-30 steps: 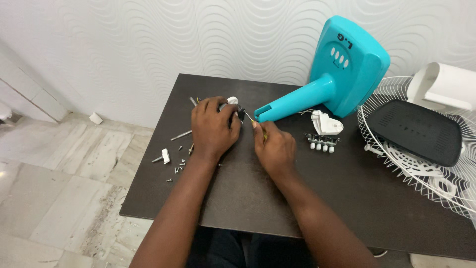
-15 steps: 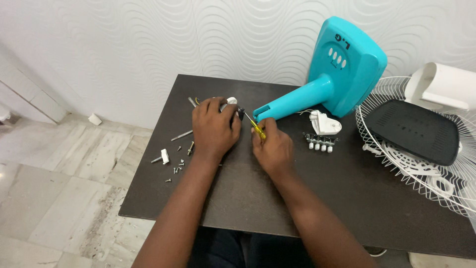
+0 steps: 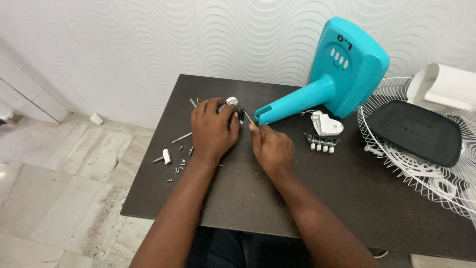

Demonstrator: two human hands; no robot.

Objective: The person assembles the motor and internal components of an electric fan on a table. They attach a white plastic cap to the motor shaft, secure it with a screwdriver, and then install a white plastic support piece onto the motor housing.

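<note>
nearest, the right hand [image 3: 270, 149] is curled shut around a small screwdriver [image 3: 249, 119], whose thin shaft alone is seen, slanting up and left from the fingertips; the handle is hidden in the fist. just left of it, the left hand [image 3: 213, 128] is cupped down over a small dark motor part [image 3: 237, 113], fingers closed around it, so that only its right end and a white piece at its far edge are shown. the screwdriver tip is met by that dark end, between the two hands. left of the left hand, loose screws [image 3: 177, 166], a white clip [image 3: 166, 156] and a metal rod [image 3: 181, 136] are scattered on the dark bench [image 3: 297, 208]. right of the right hand, a white switch block [image 3: 322, 141] is laid. farther off, a turquoise fan base [image 3: 342, 69] is tipped on its side, its neck pointed at the hands. at far right a white wire fan guard [image 3: 396, 149] is seen.
</note>
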